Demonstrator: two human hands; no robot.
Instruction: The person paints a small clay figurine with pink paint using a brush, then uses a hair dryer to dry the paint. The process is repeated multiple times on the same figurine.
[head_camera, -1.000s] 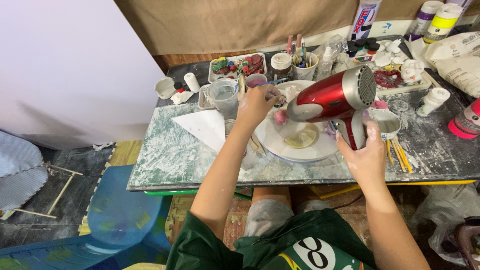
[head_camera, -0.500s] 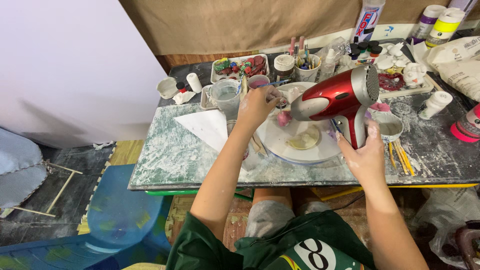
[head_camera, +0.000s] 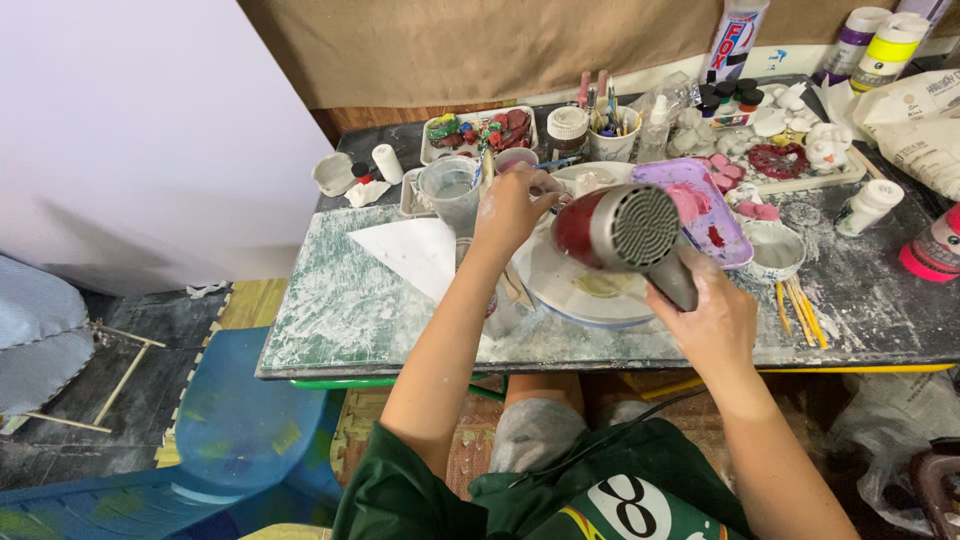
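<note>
My right hand grips the handle of a red hair dryer, whose grey rear grille faces the camera; it hangs over a white plate on the dusty table. My left hand reaches to the plate's far rim with its fingers curled together beside a small white piece. Whether it holds that piece is hidden by the hand. A purple tray with pink casts lies just right of the dryer.
A clear cup and a white paper sheet sit left of the plate. Brush pots, paint jars, white plaster figures and bottles crowd the table's back. Wooden sticks lie at the right. A blue chair stands below left.
The hair dryer has swung from a sideways pose to point away from me, grille now toward the camera. My left hand has stayed at the plate's far rim.
</note>
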